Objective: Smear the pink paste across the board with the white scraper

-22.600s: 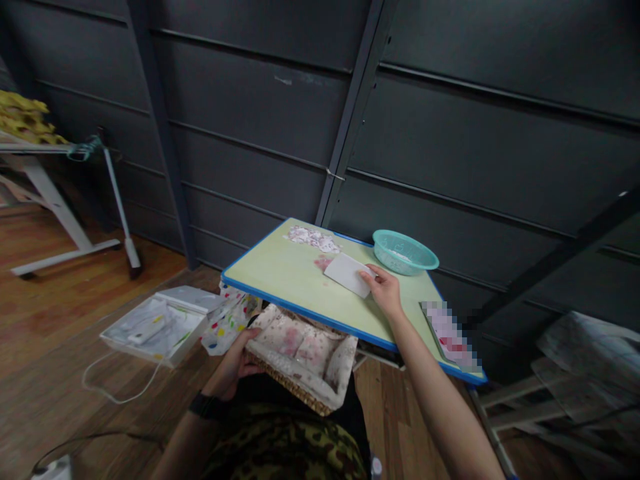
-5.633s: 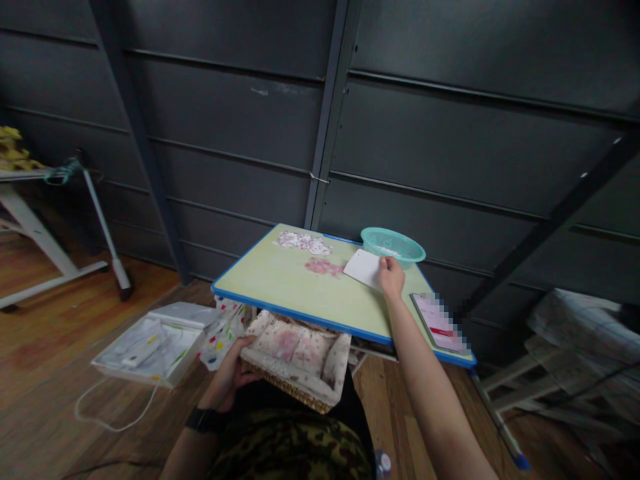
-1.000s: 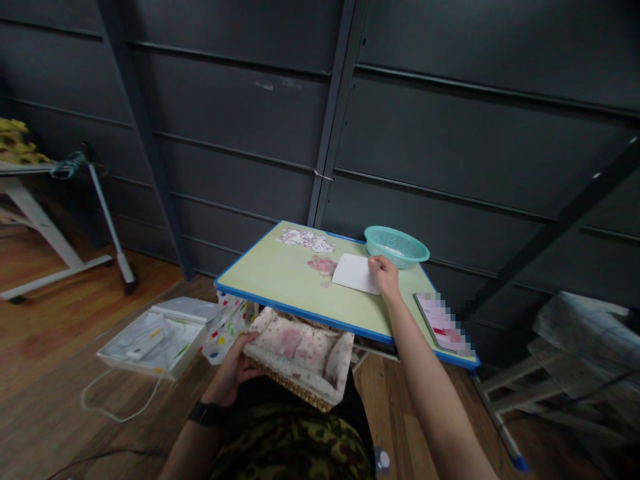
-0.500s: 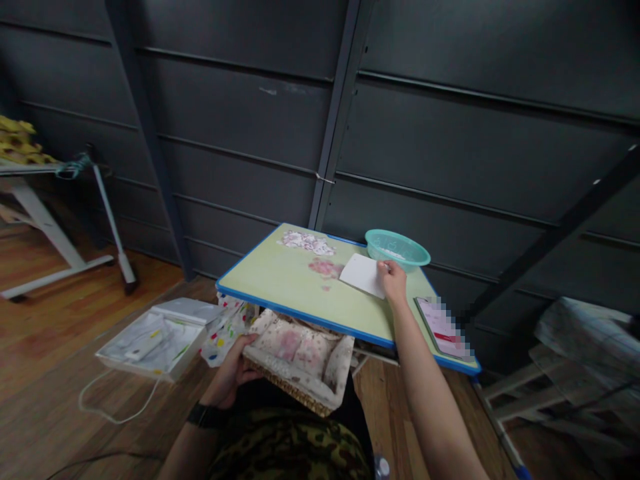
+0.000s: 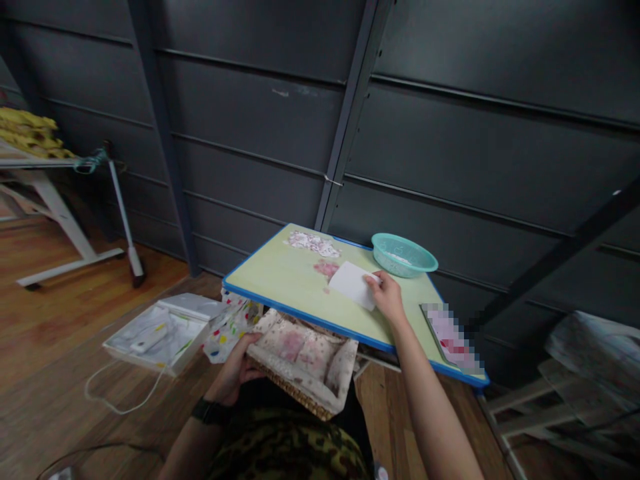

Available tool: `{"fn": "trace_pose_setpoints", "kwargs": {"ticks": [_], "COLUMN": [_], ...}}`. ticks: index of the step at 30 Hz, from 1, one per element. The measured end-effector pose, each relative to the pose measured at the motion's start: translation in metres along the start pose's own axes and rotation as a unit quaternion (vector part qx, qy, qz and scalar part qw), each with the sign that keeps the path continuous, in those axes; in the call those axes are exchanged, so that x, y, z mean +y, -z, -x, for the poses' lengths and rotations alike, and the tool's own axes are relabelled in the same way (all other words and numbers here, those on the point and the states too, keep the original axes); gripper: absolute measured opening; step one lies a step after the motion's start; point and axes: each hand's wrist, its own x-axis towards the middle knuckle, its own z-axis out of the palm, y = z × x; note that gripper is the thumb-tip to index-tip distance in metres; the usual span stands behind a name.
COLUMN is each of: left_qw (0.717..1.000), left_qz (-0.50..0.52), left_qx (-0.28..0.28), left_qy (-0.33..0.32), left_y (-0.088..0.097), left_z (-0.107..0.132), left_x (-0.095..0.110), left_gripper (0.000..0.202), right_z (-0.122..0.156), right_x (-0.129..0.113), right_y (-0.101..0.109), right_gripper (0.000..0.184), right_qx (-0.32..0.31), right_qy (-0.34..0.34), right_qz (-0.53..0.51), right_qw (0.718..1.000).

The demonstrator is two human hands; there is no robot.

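My left hand (image 5: 239,370) grips the left side of a lined woven basket (image 5: 305,357), held just below the table's front edge. Pinkish stains mark its pale lining. My right hand (image 5: 387,295) pinches the right edge of a white card (image 5: 351,283) over the table (image 5: 280,280). The card's far left corner is beside a smear of pink-red bits (image 5: 326,269); whether it touches them I cannot tell. Farther back lies a spread pile of small white and purplish pieces (image 5: 314,244). A green plastic basket (image 5: 405,257) with white bits inside stands at the back right.
A phone (image 5: 453,340), partly blurred out, lies at the table's right edge. On the floor at left sits an open white box (image 5: 160,333) with a cord, near a dotted cloth or bag (image 5: 233,327). A dark panelled wall (image 5: 250,120) rises behind the table.
My right hand has drawn the white card a little left and toward me, away from the green basket. The left hand still holds the woven basket in place. The view has shifted slightly.
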Motion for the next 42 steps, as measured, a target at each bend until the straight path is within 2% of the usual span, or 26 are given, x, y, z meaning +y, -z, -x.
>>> {"fn": "trace_pose_setpoints", "kwargs": {"ticks": [4, 11, 23, 27, 30, 35, 38, 42], "left_qw": [1.000, 1.000, 1.000, 1.000, 1.000, 1.000, 1.000, 1.000], "left_qz": [-0.007, -0.007, -0.018, -0.020, -0.015, -0.017, -0.018, -0.021], "left_qx": [0.011, 0.015, 0.022, 0.022, 0.012, 0.009, 0.011, -0.005], "left_qy": [0.006, 0.000, -0.009, 0.002, -0.006, -0.003, 0.000, -0.008], "left_y": [-0.002, 0.001, -0.001, -0.001, 0.001, 0.004, 0.003, 0.002], "left_z": [0.002, 0.001, 0.004, 0.004, 0.002, -0.004, -0.006, -0.001], "left_x": [0.002, 0.002, 0.003, 0.004, 0.003, -0.004, -0.006, -0.003], "left_gripper": [0.018, 0.024, 0.019, 0.017, 0.019, 0.025, 0.028, 0.022], "right_z": [-0.002, -0.004, 0.034, 0.031, 0.009, -0.036, -0.043, -0.037], "right_x": [-0.009, -0.017, -0.041, -0.049, -0.045, -0.013, 0.008, 0.022], "right_y": [-0.012, -0.025, -0.042, -0.042, -0.035, -0.013, -0.005, -0.003], "right_gripper": [0.045, 0.046, 0.042, 0.043, 0.050, 0.057, 0.055, 0.055], "right_qx": [-0.027, -0.018, -0.108, -0.119, -0.072, 0.082, 0.112, 0.114], "right_qy": [0.013, 0.008, 0.016, 0.014, 0.001, -0.010, -0.018, -0.027], "right_qz": [-0.020, -0.031, -0.136, -0.168, -0.176, -0.106, -0.062, -0.035], "right_qw": [0.999, 0.999, 0.985, 0.979, 0.982, 0.991, 0.992, 0.993]}}
